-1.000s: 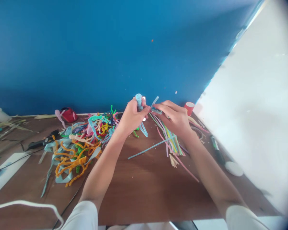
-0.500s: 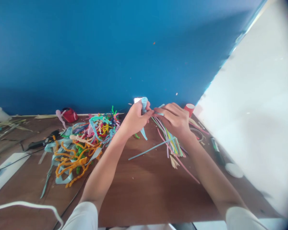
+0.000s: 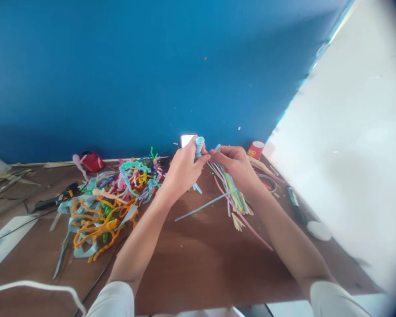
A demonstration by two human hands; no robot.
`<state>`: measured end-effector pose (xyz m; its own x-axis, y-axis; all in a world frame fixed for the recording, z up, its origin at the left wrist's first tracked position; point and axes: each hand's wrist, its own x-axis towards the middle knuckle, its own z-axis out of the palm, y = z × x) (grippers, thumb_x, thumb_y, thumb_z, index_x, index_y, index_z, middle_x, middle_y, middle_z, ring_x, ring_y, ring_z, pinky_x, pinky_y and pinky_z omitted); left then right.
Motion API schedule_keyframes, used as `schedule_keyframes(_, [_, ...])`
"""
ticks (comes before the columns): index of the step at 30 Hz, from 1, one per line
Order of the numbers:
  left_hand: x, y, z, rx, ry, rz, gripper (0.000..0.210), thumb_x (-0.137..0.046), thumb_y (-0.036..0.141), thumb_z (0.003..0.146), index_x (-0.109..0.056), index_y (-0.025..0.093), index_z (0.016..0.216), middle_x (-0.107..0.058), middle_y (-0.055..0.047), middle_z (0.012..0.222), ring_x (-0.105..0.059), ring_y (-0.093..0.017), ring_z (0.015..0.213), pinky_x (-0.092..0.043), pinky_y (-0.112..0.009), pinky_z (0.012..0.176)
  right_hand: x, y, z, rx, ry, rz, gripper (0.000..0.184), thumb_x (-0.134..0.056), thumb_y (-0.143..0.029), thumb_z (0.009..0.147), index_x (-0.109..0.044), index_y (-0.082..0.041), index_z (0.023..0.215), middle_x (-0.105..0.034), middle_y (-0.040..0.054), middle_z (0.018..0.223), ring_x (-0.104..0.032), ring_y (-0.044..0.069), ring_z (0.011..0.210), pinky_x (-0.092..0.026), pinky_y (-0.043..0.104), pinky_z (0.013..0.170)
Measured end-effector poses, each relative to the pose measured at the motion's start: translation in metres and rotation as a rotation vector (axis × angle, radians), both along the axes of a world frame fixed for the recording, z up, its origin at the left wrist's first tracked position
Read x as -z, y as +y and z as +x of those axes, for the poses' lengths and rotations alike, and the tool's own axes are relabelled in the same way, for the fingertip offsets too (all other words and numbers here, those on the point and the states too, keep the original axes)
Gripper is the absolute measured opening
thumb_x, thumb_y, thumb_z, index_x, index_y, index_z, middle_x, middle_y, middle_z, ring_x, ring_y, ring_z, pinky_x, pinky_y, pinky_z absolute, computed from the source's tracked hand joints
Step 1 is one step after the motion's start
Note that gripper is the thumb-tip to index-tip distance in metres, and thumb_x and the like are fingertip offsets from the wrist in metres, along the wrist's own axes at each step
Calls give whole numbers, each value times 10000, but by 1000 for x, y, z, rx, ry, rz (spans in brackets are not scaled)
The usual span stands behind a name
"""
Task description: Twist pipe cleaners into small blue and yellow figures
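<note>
The person's left hand (image 3: 184, 164) clasps a light-blue roll (image 3: 199, 144) — near the table's (image 3: 198, 259) far edge — while the right hand (image 3: 233, 162) pinches a blue strip (image 3: 218, 147) just beside it. Coloured strips (image 3: 233, 190) lie below; a red cup (image 3: 254, 152) stands near.

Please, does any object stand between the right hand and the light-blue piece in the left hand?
Only the fingertips of the left hand lie between the light-blue piece and the right hand; no separate object is clearly visible there.
</note>
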<state>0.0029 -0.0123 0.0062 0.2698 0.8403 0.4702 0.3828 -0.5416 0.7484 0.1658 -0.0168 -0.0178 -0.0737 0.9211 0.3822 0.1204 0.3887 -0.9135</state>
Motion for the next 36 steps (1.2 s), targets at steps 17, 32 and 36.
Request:
schedule_keyframes(17, [3,15,-6,103,-258,-195,216,-647,207,765,-432,194,772,-466,44,654,-427,-71,557,-378,-225,539,1,8,31,248,-780,881,254,-535,-203,926,-675,-304,1112,-645,29,927,-559,113,741,-395,243,623])
schedule_keyframes(32, [3,12,-2,58,-114,-91,142,-643,236,754,-520,167,741,-520,28,647,-448,-88,581,-367,-230,553,-2,5,25,303,-914,921,167,-493,-220,948,-641,-240,872,-601,20,777,-528,125,695,-360,267,617])
schedule_keyframes(36, [3,11,-2,45,-147,-60,131,-640,234,760,-524,173,752,-538,23,662,-462,-91,586,-366,-226,545,2,4,15,318,-792,837,231,-493,-238,938,-538,-194,716,-528,10,688,-443,113,608,-296,274,560])
